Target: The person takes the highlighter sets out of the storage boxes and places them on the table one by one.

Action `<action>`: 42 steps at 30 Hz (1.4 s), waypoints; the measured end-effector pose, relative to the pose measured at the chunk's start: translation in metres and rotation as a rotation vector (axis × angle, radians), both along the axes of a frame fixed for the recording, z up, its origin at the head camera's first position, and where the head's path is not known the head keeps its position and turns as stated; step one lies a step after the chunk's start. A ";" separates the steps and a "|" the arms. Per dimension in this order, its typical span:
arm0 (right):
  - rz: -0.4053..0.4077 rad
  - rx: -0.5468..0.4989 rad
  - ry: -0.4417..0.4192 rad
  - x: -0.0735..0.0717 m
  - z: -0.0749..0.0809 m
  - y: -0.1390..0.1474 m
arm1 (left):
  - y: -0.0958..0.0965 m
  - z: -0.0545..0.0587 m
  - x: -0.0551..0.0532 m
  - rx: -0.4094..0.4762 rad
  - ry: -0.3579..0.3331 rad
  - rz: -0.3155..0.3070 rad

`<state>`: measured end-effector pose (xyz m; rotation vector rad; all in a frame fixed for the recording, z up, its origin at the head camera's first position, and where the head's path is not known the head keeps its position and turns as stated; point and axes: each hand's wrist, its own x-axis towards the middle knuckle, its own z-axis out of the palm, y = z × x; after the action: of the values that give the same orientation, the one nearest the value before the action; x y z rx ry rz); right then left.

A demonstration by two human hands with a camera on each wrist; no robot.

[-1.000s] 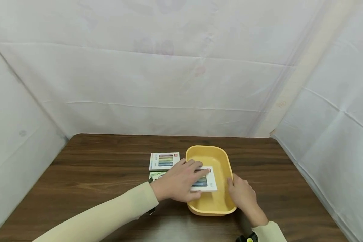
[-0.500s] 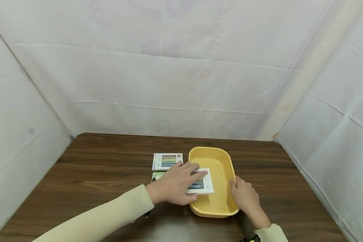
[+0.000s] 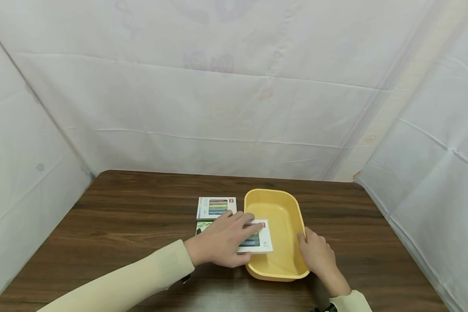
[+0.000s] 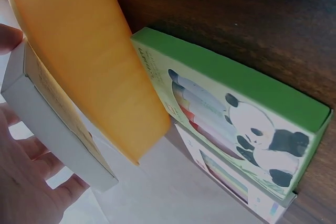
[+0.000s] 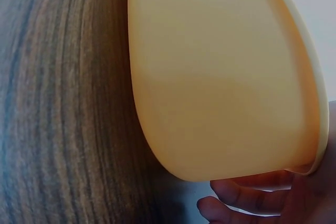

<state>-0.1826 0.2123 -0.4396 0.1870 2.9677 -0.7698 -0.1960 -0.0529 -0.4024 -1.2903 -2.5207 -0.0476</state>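
In the head view my left hand [image 3: 225, 239] grips a flat white windowed box [image 3: 264, 243] with coloured sticks showing inside. It overlaps the left rim of a yellow plastic bin [image 3: 281, 212], its right end over the bin's inside. The left wrist view shows this white box [image 4: 50, 119] tilted, with fingers along its far side, beside the bin's outer wall. My right hand [image 3: 319, 253] holds the bin's right rim, thumb inside. Its fingers curl below the bin wall [image 5: 220, 87] in the right wrist view.
Left of the bin, a similar white windowed box [image 3: 217, 207] lies on the dark wooden table [image 3: 140, 208]. In front of it is a green panda box [image 4: 239, 72] with coloured markers in its window, mostly hidden by my left hand in the head view. White sheeting [image 3: 203, 104] surrounds the table.
My left hand and its white box have moved left across the bin and slightly nearer the front. My right hand stays on the bin's rim. The whole head view has shifted slightly.
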 end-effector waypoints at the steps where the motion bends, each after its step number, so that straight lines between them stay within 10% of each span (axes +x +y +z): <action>1: -0.001 0.001 0.001 0.001 0.000 0.000 | 0.000 0.000 0.000 -0.002 0.000 0.002; 42: 0.009 -0.003 0.007 0.000 0.005 0.001 | -0.022 -0.001 0.007 0.071 -0.040 -0.012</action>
<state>-0.1830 0.2131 -0.4343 0.1717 2.9717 -0.7756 -0.1888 -0.0745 -0.4035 -1.2897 -2.5204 -0.1652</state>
